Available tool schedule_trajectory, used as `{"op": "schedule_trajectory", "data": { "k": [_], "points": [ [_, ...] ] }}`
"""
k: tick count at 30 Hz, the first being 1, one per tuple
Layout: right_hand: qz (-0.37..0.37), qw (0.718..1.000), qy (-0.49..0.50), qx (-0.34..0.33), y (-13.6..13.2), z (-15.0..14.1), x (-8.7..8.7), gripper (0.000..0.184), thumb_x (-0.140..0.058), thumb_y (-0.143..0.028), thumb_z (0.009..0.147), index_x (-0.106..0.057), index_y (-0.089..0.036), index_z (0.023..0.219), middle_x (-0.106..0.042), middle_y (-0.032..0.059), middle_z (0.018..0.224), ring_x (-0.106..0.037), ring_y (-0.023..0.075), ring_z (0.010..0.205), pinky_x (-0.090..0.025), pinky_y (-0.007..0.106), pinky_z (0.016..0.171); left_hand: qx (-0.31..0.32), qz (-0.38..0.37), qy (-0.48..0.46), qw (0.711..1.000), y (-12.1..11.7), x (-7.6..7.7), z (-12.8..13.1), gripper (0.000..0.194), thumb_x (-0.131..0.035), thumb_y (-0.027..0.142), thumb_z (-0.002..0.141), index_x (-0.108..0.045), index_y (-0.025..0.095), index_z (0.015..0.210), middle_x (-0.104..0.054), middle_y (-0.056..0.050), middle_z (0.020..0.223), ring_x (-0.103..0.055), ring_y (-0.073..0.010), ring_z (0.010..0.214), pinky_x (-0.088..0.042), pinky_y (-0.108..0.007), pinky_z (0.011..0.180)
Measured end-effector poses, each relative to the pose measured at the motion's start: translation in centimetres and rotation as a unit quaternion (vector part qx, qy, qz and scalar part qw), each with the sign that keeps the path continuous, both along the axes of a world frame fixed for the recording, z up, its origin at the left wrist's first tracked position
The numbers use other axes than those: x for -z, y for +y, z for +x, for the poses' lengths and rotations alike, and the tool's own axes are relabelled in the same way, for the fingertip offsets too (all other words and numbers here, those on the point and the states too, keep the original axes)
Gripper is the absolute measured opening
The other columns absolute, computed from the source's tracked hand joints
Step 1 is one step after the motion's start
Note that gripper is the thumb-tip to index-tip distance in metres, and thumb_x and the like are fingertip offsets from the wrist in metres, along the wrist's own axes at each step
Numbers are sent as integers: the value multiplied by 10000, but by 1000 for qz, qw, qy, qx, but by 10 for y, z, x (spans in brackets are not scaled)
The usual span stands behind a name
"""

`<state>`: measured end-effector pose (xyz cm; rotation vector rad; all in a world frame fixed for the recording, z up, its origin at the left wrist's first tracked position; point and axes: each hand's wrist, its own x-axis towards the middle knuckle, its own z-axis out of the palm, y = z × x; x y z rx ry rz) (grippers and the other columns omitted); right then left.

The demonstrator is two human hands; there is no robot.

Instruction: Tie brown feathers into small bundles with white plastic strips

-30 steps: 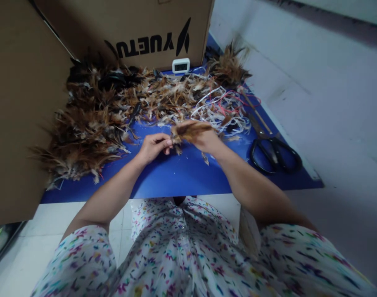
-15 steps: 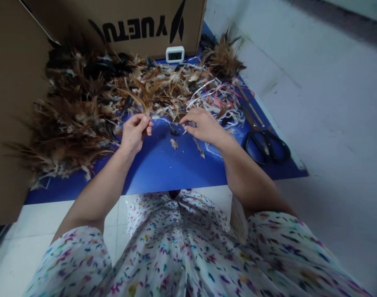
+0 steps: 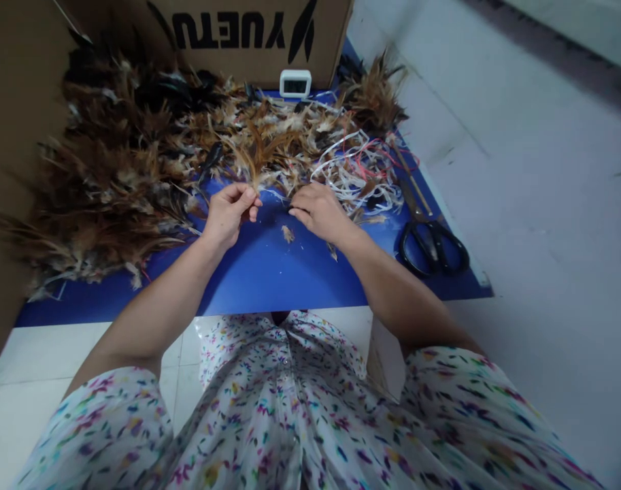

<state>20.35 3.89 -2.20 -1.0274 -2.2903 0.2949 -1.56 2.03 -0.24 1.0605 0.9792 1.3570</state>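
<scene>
My left hand (image 3: 231,212) pinches the base of a small tuft of golden-brown feathers (image 3: 259,158), which fan upward from the fingertips. Just to its right, my right hand (image 3: 320,212) hovers low over the blue tabletop (image 3: 269,272) with its fingers curled together. Whatever lies between those fingertips is too small to make out; a dark bit of feather shows close to them. A thin white strand (image 3: 273,194) runs in the gap between the two hands. One small loose pale feather (image 3: 288,233) rests on the blue surface below my right fingertips.
Heaped brown feathers (image 3: 111,177) cover the left and back. White and pink ribbon strips (image 3: 358,167) lie tangled at right, near black-handled scissors (image 3: 432,248) and a thin stick (image 3: 412,173). A small white digital display (image 3: 294,84) stands before a cardboard box (image 3: 259,58).
My right hand has moved left and lower, closer to my left hand. My left hand still grips the feather tuft. The whole view has shifted slightly.
</scene>
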Motion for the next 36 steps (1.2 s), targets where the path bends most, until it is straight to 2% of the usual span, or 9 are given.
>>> {"op": "schedule_trajectory", "data": {
  "k": [3, 6, 8, 11, 15, 21, 27, 32, 36],
  "points": [
    [-57, 991, 117, 35, 0, 2, -7, 194, -630, -301, 912, -614, -212, 741, -635, 25, 789, -555, 184, 791, -450, 360, 799, 7, -14, 1, 1000, -1, 0, 0, 334, -877, 323, 745, -595, 149, 698, -641, 40, 613, -518, -29, 421, -435, -141, 415],
    [-147, 961, 227, 58, -3, 3, -15, 362, -653, -476, 884, -516, -219, 669, -529, -28, 630, -475, 130, 634, -393, 296, 637, 37, -36, 2, 999, -5, -1, 1, 338, -881, 333, 736, -603, 143, 708, -688, 12, 716, -570, -36, 464, -457, -142, 432],
    [-191, 940, 279, 54, -5, 2, -18, 419, -678, -556, 842, -513, -218, 658, -564, -28, 627, -494, 122, 627, -386, 282, 619, 64, -47, -2, 997, -8, -1, 3, 367, -893, 363, 713, -602, 139, 716, -734, -24, 845, -620, -48, 518, -487, -148, 455],
    [-233, 914, 330, 40, -7, -1, -19, 384, -712, -520, 800, -535, -214, 650, -655, -8, 679, -567, 130, 666, -432, 288, 658, 96, -57, -15, 994, -12, -1, 4, 444, -935, 425, 629, -614, 134, 727, -758, -55, 951, -655, -62, 563, -520, -159, 485],
    [-245, 909, 335, 47, -9, -3, -18, 296, -697, -392, 801, -534, -215, 629, -668, -9, 662, -595, 135, 661, -458, 295, 670, 106, -60, -12, 992, -15, 0, 6, 467, -945, 449, 601, -630, 129, 731, -760, -61, 911, -658, -70, 566, -528, -166, 490],
    [-266, 899, 346, 47, -13, -7, -19, 263, -680, -317, 810, -528, -207, 625, -641, -18, 629, -604, 129, 659, -472, 289, 669, 123, -61, 21, 990, -15, 4, 7, 426, -916, 441, 667, -634, 129, 734, -681, -15, 659, -661, -97, 553, -537, -176, 497],
    [-275, 889, 364, 46, -16, -9, -24, 230, -677, -254, 807, -546, -197, 627, -644, -13, 638, -603, 124, 659, -478, 287, 676, 130, -73, 25, 988, -16, 2, 9, 424, -928, 455, 638, -686, 121, 736, -725, -41, 716, -636, -78, 525, -538, -177, 494],
    [-284, 881, 376, 41, -16, -9, -24, 236, -701, -292, 800, -558, -196, 638, -648, -14, 644, -593, 117, 647, -484, 286, 669, 144, -74, 22, 986, -18, -1, 9, 464, -948, 491, 582, -723, 115, 736, -684, -20, 602, -619, -72, 506, -532, -160, 498],
    [-308, 873, 378, 19, -17, -11, -20, 267, -839, -344, 670, -667, -174, 783, -709, -1, 756, -631, 131, 711, -529, 312, 739, 141, -77, 11, 987, -19, 0, 10, 476, -953, 497, 566, -721, 120, 740, -690, -17, 605, -615, -68, 500, -532, -163, 505]
  ]
}}
